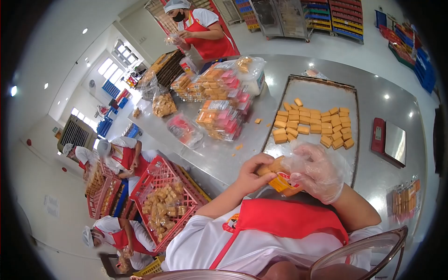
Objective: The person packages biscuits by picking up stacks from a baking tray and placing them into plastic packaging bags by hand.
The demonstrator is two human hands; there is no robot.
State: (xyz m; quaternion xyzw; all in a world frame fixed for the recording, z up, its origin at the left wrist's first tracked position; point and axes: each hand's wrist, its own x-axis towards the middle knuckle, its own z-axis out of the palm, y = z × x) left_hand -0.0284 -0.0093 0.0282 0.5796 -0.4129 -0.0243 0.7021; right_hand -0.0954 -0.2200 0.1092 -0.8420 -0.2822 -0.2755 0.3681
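Close in front of my red apron, both hands hold a clear plastic bag of small golden bread pieces point(285, 182) with a yellow and red label. My left hand point(254, 173), bare, is closed around the bag's left end. On the other side my right hand point(319, 171), in a clear plastic glove, has its fingers closed about the bag's upper end. Just beyond the hands lies a metal baking tray point(285, 86) bearing many golden bread pieces point(312, 120), most set in rows.
Packed bags point(219, 116) are piled on the steel table left of the tray. A red scale point(379, 135) and another filled bag point(405, 199) lie at right. A red crate point(161, 163) with bagged pieces stands at left. A co-worker point(203, 30) works across the table; others are at left.
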